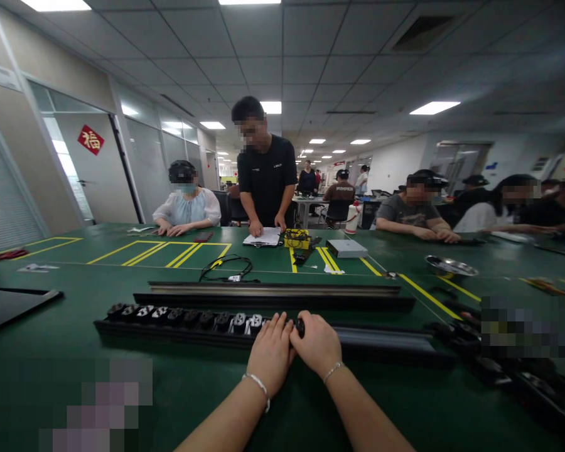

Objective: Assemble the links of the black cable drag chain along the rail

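Observation:
A long black power strip rail [386, 342] lies across the green table in front of me, with several socket modules [188, 316] seated along its left half. My left hand [270, 351] rests on the rail, fingers pressed down together over a module. My right hand [317, 342] lies beside it, touching it, fingers curled over a small black socket module [300, 326] at the rail. A second long black rail with a metal strip [273, 292] lies just behind, parallel to the first.
A black cable [226, 267] coils behind the rails. Farther back are a notepad [262, 237], a yellow box [297, 238], a grey box [347, 248] and a metal bowl [451, 267]. Several people sit or stand along the far edge. A black tray [9, 304] lies at left.

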Motion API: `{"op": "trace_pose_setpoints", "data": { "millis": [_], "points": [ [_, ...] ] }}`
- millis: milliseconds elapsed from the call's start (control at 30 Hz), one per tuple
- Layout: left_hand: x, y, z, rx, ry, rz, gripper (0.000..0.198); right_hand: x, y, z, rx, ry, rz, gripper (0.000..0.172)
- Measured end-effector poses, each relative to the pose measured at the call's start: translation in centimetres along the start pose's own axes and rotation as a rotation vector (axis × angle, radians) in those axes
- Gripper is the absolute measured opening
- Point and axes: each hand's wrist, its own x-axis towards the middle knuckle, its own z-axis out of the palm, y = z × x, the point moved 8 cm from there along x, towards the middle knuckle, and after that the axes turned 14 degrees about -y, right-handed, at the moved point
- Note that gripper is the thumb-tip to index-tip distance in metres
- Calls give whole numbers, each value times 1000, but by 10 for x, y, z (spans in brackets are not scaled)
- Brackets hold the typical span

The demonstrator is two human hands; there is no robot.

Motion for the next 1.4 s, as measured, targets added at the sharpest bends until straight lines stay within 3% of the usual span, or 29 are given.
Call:
{"op": "trace_pose_setpoints", "data": {
  "millis": [367, 633, 867, 1167, 1400],
  "points": [
    [6, 7, 2, -35, 15, -1, 44, 2, 9, -1, -24, -48, 49, 18],
    [7, 5, 3, -48, 7, 13, 45, 4, 11, 3, -1, -19, 31, 15],
    [13, 5, 6, -56, 2, -12, 47, 11, 12, 3, 4, -74, 5, 18],
    [13, 6, 3, -71, 5, -20, 48, 7, 12, 3, 8, -20, -105, 24],
    [12, 6, 3, -69, 5, 0, 50, 9, 12, 1, -5, 2, -67, 21]
  ]
}}
